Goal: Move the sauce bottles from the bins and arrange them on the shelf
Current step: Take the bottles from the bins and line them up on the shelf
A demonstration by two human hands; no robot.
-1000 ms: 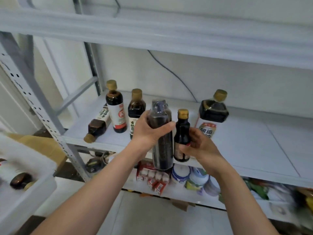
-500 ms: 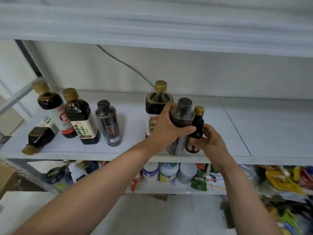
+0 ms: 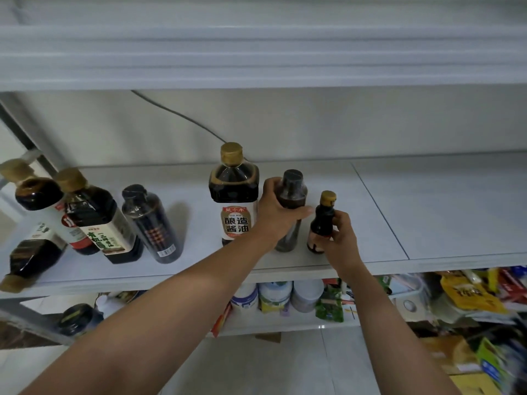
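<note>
2 bottles meet the shelf [image 3: 370, 212] upright: left grip [image 3: 275, 213] clasps the dark-capped bottle [image 3: 291, 206], right grip [image 3: 340, 238] clasps the small gold-capped bottle [image 3: 322, 220], extending the row.

Soft, even, fairly dim light is washing over the white shelf [image 3: 370, 206], leaving the scene cool and grey. A black-capped bottle [image 3: 151, 223] left of the shelf's middle is throwing a faint shadow to its right, so light is coming from the left. Wide-angle distortion is tilting the bottles at the shelf's left end outward. The upper shelf edge [image 3: 256, 52] is smearing into streaks, and the packets [image 3: 470, 297] below the shelf's right end are blurring badly.
</note>
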